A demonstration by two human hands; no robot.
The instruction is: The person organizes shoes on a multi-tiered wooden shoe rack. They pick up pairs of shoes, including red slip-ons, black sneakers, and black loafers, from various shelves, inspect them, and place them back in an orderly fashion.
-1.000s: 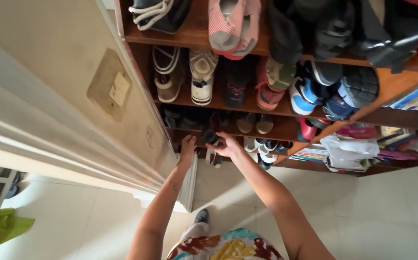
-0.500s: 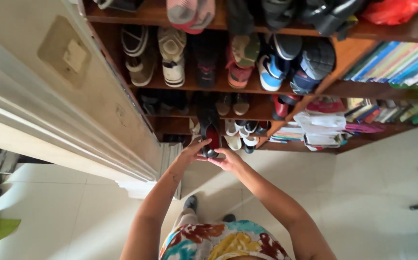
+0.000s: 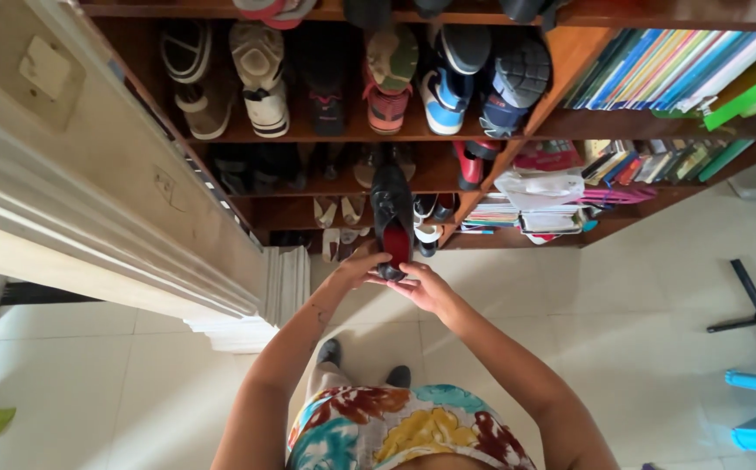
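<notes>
Fingers of left hand and right hand closed on the heel of a black leather shoe with red lining. A second ago it sat low in the wooden shoe rack; now it is out, held clear (sandals behind).

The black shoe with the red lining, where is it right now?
The black shoe is mid-frame in the head view, held at its heel by the left hand and right hand, in front of the lower shelves of the wooden rack.
</notes>
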